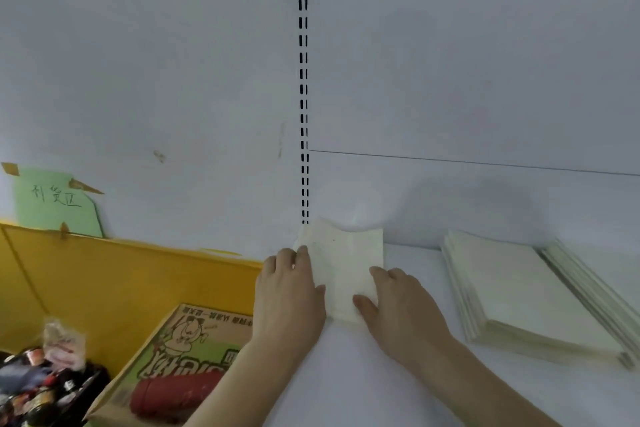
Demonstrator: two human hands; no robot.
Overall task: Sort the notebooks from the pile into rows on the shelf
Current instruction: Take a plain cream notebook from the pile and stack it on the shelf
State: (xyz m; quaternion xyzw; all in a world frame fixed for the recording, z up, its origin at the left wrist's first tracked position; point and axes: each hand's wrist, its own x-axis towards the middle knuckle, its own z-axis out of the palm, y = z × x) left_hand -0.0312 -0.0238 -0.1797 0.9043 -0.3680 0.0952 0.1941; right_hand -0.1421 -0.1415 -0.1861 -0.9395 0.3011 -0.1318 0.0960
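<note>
Looks like a shop or its stockroom: white metal shelf [398, 374] with a slotted upright [303, 80] up the frame's centre, stacked cream notebooks [519, 291] at right, a handwritten green paper sign [57, 201] taped at left, printed cardboard carton [180, 357] and bottled goods [38, 388] lower left.

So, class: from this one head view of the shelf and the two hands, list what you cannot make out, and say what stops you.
- Notebook between the hands: its side edges are covered by the left hand and right hand.
- Pile of notebooks: count unreadable, edges blurred; its right end runs toward the frame edge.
- Green note: handwriting too small.
- Cardboard box: partly hidden by the left forearm and cut off below.
</note>
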